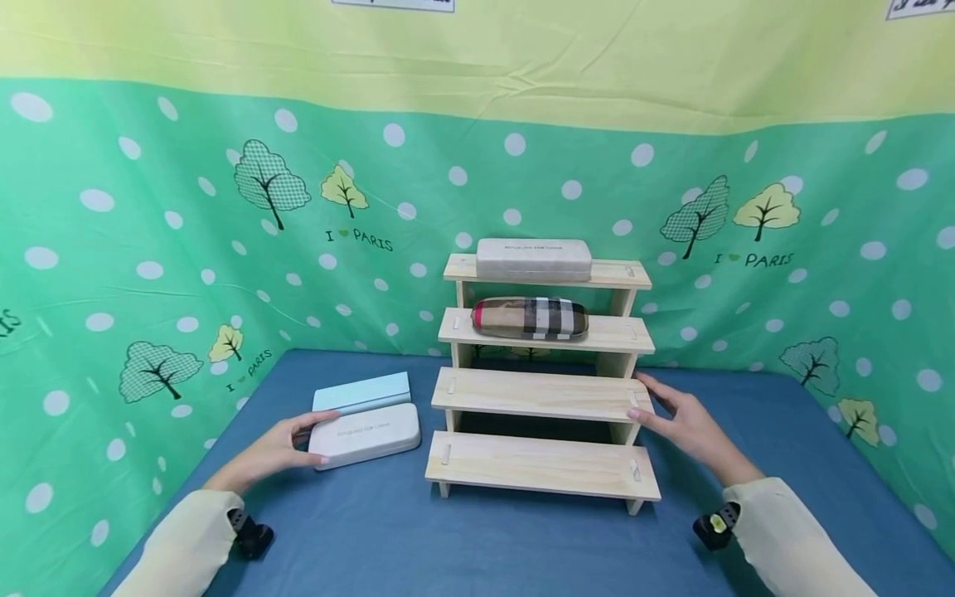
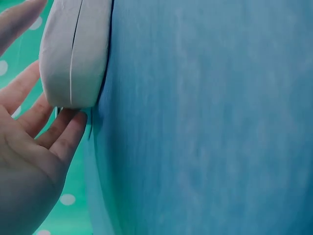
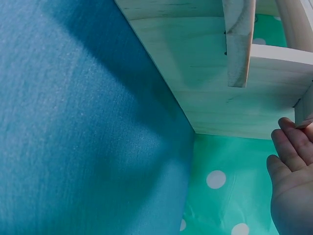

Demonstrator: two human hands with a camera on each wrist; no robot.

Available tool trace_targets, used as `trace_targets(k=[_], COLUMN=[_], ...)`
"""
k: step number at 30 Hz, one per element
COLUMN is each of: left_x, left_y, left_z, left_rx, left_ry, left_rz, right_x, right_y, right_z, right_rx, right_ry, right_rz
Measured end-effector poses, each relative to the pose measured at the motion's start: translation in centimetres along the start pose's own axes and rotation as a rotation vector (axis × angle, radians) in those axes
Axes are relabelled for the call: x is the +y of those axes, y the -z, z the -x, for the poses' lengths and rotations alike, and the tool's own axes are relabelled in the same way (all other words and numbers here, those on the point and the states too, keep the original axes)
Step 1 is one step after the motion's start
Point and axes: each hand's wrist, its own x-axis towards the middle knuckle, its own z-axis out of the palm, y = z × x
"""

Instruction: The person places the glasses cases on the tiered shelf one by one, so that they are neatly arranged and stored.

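A white hard glasses case (image 1: 369,435) lies on the blue tabletop at the left. My left hand (image 1: 276,452) holds its left end, thumb at the near side and index finger at the far side. The left wrist view shows the fingers around the rounded end of the case (image 2: 73,58), its lid seam closed. Just behind lies a light blue case (image 1: 361,391). My right hand (image 1: 690,427) grips the right end of the second-lowest step of a wooden tiered stand (image 1: 545,394), thumb on top. In the right wrist view, fingertips meet the step's edge.
A greyish-white case (image 1: 533,259) sits on the stand's top step, and a plaid case (image 1: 530,318) on the step below it. A green dotted cloth (image 1: 418,191) hangs behind the blue tabletop (image 1: 477,547). Both wrists carry small black cameras.
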Motion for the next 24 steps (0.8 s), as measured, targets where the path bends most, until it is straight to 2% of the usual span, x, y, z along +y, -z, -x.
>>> trace_targets(k=[5,18,24], left_x=[0.06,0.26,0.20], left_y=[-0.38,-0.79,-0.82], left_z=[-0.20,-0.56,-0.73], left_rx=[0.013,-0.017,-0.022], left_ry=[-0.017,-0.034,-0.013], left_rz=[-0.036,-0.050,-0.068], right_x=[0.00,-0.16,-0.10], right_y=[-0.05,0.06,0.00], right_z=[-0.01,0.05,0.00], right_rx=[-0.002,-0.001,-0.003], right_ry=[-0.002,-0.011,-0.012], right_rz=[-0.006,0.004,0.007])
